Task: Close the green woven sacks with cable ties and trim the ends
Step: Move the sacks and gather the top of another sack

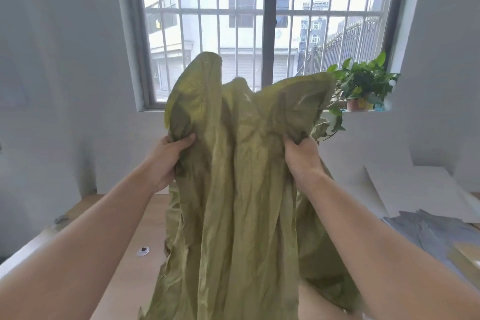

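You hold the crumpled green woven sack (241, 189) raised at the centre of view, above the light wooden table (135, 228). Your left hand (168, 161) clenches a bunch of fabric at the sack's 9 o'clock edge. Your right hand (301, 158) clenches a bunch at its 3 o'clock edge. Loose fabric stands up in two peaks above both hands, toward 12 o'clock; the rest hangs toward 6 o'clock. A leafy green potted plant (363, 86) stands on the windowsill at 2 o'clock. Flat grey sheets (428, 231) lie at 4 o'clock.

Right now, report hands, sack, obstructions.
Left hand and right hand each grip the green woven sack, held up, untied. Nothing in the way.
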The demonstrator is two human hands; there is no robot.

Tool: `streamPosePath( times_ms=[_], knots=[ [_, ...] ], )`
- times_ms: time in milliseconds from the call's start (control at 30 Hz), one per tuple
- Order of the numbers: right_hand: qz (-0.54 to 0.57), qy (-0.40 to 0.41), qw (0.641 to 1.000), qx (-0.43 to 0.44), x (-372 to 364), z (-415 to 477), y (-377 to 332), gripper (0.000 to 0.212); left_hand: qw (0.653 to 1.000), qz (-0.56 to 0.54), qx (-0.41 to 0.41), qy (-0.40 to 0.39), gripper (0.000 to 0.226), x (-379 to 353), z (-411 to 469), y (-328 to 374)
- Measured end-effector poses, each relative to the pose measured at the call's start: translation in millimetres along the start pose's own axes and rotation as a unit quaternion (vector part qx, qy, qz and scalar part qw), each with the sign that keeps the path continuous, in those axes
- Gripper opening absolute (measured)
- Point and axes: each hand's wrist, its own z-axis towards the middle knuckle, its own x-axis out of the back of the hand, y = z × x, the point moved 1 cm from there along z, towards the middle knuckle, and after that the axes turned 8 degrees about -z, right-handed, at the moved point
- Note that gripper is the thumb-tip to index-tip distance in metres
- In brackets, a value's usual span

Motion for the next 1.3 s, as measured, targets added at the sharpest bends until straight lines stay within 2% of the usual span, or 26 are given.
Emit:
streamPosePath(
  times_ms=[100,200,267,367,433,500,567,633,733,767,800,867,967,1100,1200,1300],
  knots=[
    [0.002,-0.012,1.0,0.014,-1,-8,-5,0.031,0.999,-0.042,-0.003,0.029,0.02,-5,-2,-4],
    [0.048,-0.024,0.998,-0.014,-8,-15,-7,0.041,0.997,-0.058,0.001,0.051,0.026,-12,-3,-13],
    [0.113,-0.052,0.991,-0.043,-15,-13,-2,0.038,0.992,-0.105,0.03,0.058,0.026,-17,-4,-18],
    [0.201,-0.108,0.971,-0.07,-17,-17,0,0.06,0.986,-0.161,0.049,0.007,0.046,-23,-7,-20],
    [0.202,-0.116,0.971,-0.057,-15,-18,4,0.069,0.986,-0.159,0.042,-0.029,0.05,-24,-7,-22],
    [0.202,-0.115,0.971,-0.056,-15,-19,9,0.062,0.989,-0.141,0.028,-0.034,0.038,-23,-8,-21],
    [0.225,-0.104,0.967,-0.063,-18,-20,10,0.047,0.989,-0.142,0.012,-0.032,0.036,-19,-5,-24],
    [0.239,-0.102,0.963,-0.073,-20,-22,7,0.037,0.987,-0.155,0.004,-0.046,0.049,-17,-6,-28],
    [0.224,-0.11,0.966,-0.073,-20,-22,0,0.027,0.987,-0.132,-0.007,-0.089,0.112,-13,-7,-33],
    [0.214,-0.111,0.968,-0.074,-20,-23,-1,0.026,0.987,-0.12,-0.013,-0.107,0.114,-14,-8,-33],
    [0.202,-0.114,0.97,-0.078,-20,-22,-2,0.03,0.988,-0.1,-0.025,-0.116,0.1,-15,-8,-34],
    [0.18,-0.118,0.973,-0.089,-22,-22,-2,0.047,0.991,-0.065,-0.051,-0.107,0.059,-22,-11,-30],
    [0.167,-0.121,0.975,-0.082,-24,-24,-5,0.05,0.994,-0.081,-0.043,-0.053,0.034,-32,-16,-26],
    [0.163,-0.161,0.971,-0.07,-26,-28,-11,0.04,0.99,-0.132,0.011,-0.046,0.033,-41,-14,-27],
    [0.154,-0.199,0.967,-0.04,-31,-30,-11,0.039,0.988,-0.143,-0.007,-0.055,0.034,-46,-13,-27],
    [0.155,-0.194,0.969,-0.012,-34,-32,-10,0.04,0.985,-0.159,-0.033,-0.065,0.046,-51,-13,-29]
  ],
)
